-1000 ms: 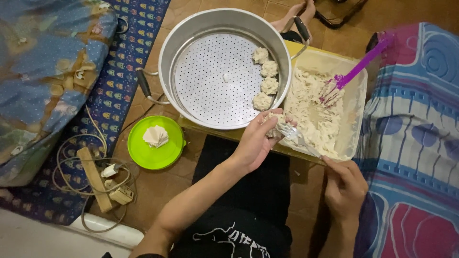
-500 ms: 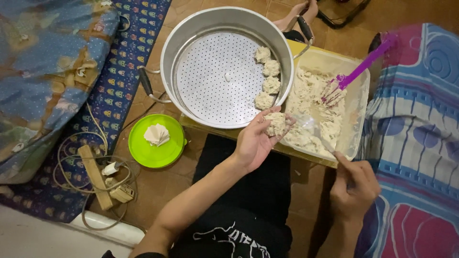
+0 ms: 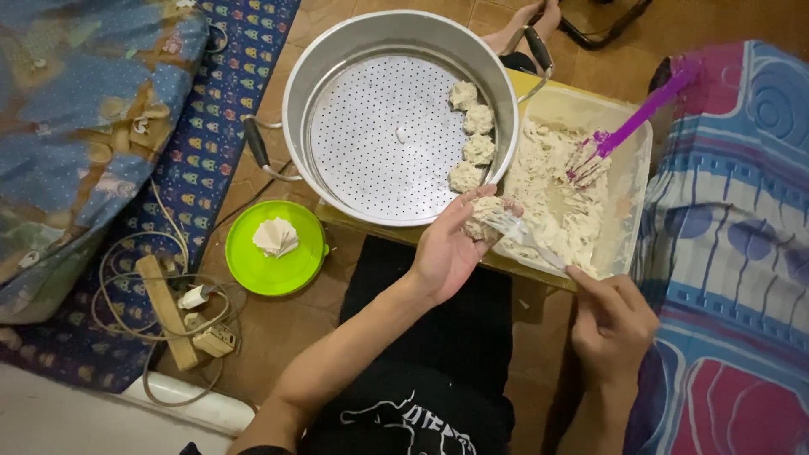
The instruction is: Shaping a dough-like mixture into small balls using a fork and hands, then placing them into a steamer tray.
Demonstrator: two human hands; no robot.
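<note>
Green plate [image 3: 274, 248] with folded wrappers [image 3: 275, 237] lies on the floor, well left of the left hand [image 3: 447, 248]. Steel steamer pan [image 3: 396, 118] just above that hand, four dumplings [image 3: 472, 135] lined along its right edge. Left hand palm-up, fingers half curled, cupping a filled wrapper [image 3: 484, 221] at the pan's rim. Right hand [image 3: 611, 324] lower right, fingers closed on a clear fork [image 3: 527, 240], tines touching the filling in the left palm. Tub of pale filling [image 3: 565, 198] above the right hand, purple fork [image 3: 628, 126] resting in it. Since a second ago, right hand drew back; fork tip shifted onto the wrapper.
</note>
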